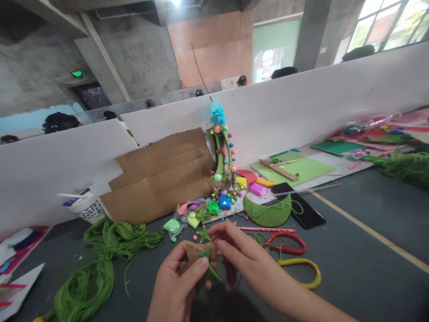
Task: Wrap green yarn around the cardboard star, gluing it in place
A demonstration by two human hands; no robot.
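My left hand point(177, 279) is closed around a small cardboard star point(191, 253) partly wrapped in green yarn, its thumb pressing on the front. Just to the right, my right hand point(246, 250) is bent in against the star, fingers pinched together; its lower fingers are blurred, and whatever they hold is hidden. A finished-looking small green star point(203, 234) lies on the table beyond my hands. Behind my right hand are a yarn-wrapped green crescent point(268, 213), a pink pencil point(268, 229) and scissors-like handles, one red point(304, 243) and one yellow point(317, 273).
Loose green yarn skeins point(90, 277) spread at left. Brown cardboard point(161, 179) leans on the white partition point(301, 107). A pompom-covered decoration point(219, 156) stands beside it, with clay packets point(213, 206) below. A black phone point(306, 208) lies at right, a paper cup point(89, 208) at left.
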